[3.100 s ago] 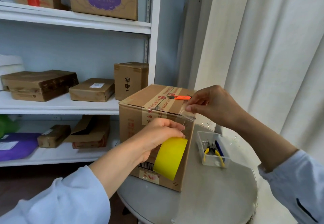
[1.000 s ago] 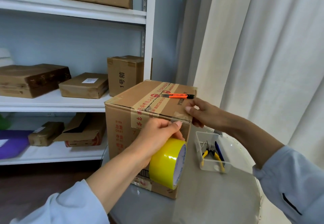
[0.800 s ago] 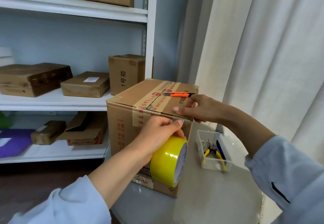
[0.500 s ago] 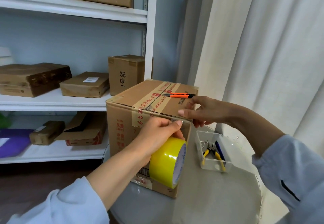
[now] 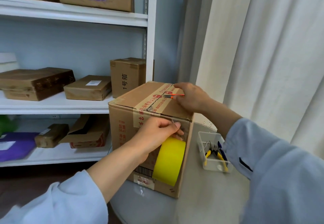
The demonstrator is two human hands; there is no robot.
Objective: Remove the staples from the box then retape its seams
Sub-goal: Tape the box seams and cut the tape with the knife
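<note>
A brown cardboard box (image 5: pixel 126 136) with printed tape along its top seam stands on a round grey table (image 5: pixel 201 197). My left hand (image 5: pixel 157 132) grips a yellow roll of clear tape (image 5: pixel 169 160) against the box's near face, thumb and fingers by the top edge where a clear strip runs up. My right hand (image 5: pixel 189 97) lies on the box top, curled over an orange utility knife (image 5: pixel 173 95); only the knife's tip shows.
A clear plastic tray (image 5: pixel 203 153) with yellow-handled pliers (image 5: pixel 210 153) and loose staples sits right of the box. White shelves (image 5: pixel 52 104) with several cardboard parcels stand behind on the left. A white curtain (image 5: pixel 263 48) hangs to the right.
My right hand left the box's front corner and moved back over the top onto the orange knife. The left hand and tape roll stayed against the near face.
</note>
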